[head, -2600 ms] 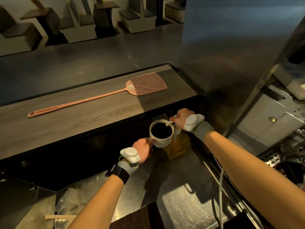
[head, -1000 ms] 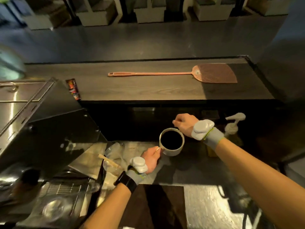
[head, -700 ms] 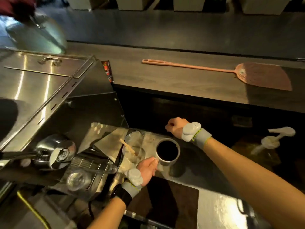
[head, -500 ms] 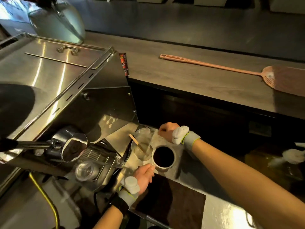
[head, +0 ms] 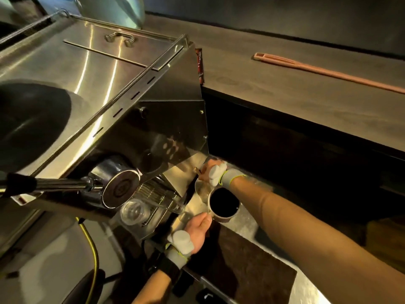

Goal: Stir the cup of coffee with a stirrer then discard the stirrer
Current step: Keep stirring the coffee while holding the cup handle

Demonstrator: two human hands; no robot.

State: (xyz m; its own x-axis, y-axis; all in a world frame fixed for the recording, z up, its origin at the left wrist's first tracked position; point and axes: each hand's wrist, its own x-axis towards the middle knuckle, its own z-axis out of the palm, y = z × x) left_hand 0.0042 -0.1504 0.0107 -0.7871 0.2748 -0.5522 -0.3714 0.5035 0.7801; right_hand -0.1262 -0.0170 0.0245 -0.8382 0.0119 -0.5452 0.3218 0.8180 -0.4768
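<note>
A white cup of black coffee [head: 223, 205] stands on the steel counter [head: 245, 222]. My left hand [head: 197, 231] holds the cup by its handle on the near left side. My right hand [head: 209, 172] is closed just behind the cup, over a clear plastic cup [head: 202, 189] that stands against the coffee cup's far left side. A wooden stirrer [head: 198, 170] pokes out beside the right hand's fingers. Whether the fingers pinch it is hidden by the hand.
A large steel espresso machine [head: 98, 88] fills the left, its portafilter [head: 118, 189] jutting out over a drip grate with a small clear cup [head: 133, 212]. A dark mat [head: 247, 268] lies near me. The wooden bar top [head: 306, 88] behind carries a pink fly swatter [head: 328, 71].
The view swung left from the bar top to the espresso machine. My right hand left the coffee cup's rim and moved left over the clear plastic cup. My left hand kept the cup's handle.
</note>
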